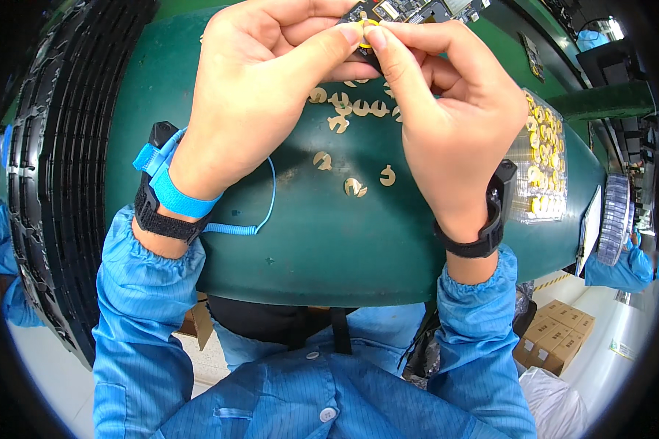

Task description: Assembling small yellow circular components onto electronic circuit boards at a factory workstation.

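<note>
At the top edge, my left hand [256, 95] is closed on a dark circuit board [417, 10], its fingers partly behind the board. Its thumb presses at a round, yellow-rimmed part [367, 33] that looks like a coin cell. My right hand [458, 110] is closed at the same spot, thumb tip on that round part and index finger along the board's near edge. What lies under the thumbs is hidden. Below my hands, several small pale discs with notches lie scattered, among them a loose disc [354, 188] and another notched disc [388, 175].
Clear plastic trays [542, 161] of yellow-rimmed round parts stand on the right of the green table [322, 256]. Black stacked trays [62, 168] rise at the left. A blue coiled cord [231, 229] runs from my left wristband. Cardboard boxes [555, 336] sit on the floor, lower right.
</note>
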A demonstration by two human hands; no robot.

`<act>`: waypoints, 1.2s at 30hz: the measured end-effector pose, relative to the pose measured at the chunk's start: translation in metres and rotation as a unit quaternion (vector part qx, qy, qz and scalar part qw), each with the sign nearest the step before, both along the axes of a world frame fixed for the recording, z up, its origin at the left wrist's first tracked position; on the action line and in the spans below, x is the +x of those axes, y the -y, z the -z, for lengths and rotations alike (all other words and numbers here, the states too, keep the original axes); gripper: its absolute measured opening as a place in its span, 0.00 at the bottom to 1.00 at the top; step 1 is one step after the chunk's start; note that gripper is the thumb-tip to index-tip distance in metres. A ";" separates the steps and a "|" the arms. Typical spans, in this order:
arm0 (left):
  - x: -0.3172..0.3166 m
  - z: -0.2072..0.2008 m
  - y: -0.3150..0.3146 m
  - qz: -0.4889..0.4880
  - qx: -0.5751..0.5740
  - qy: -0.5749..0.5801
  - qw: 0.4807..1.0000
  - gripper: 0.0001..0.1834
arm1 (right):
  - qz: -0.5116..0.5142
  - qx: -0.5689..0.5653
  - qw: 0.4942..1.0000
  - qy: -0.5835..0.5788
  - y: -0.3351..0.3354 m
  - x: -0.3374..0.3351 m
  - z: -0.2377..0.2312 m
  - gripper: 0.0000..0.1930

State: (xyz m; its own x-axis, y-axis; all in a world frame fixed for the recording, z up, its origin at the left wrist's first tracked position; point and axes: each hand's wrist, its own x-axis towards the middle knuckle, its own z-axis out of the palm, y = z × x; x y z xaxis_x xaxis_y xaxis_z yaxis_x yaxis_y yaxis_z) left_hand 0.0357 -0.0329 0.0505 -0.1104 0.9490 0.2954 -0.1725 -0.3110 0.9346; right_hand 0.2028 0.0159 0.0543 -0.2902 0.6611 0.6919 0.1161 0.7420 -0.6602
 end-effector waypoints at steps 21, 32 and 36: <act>-0.014 0.008 -0.010 0.020 -0.011 0.089 0.996 0.12 | 0.024 0.226 0.974 -0.012 -0.005 -0.007 -0.003 0.11; -0.019 0.014 -0.017 -0.043 -0.128 0.021 0.991 0.21 | -0.022 -0.378 0.925 0.027 -0.036 -0.008 -0.005 0.11; -0.028 0.023 -0.027 -0.184 -0.095 -0.066 0.976 0.22 | -0.019 -0.368 0.910 0.190 -0.144 -0.009 0.002 0.12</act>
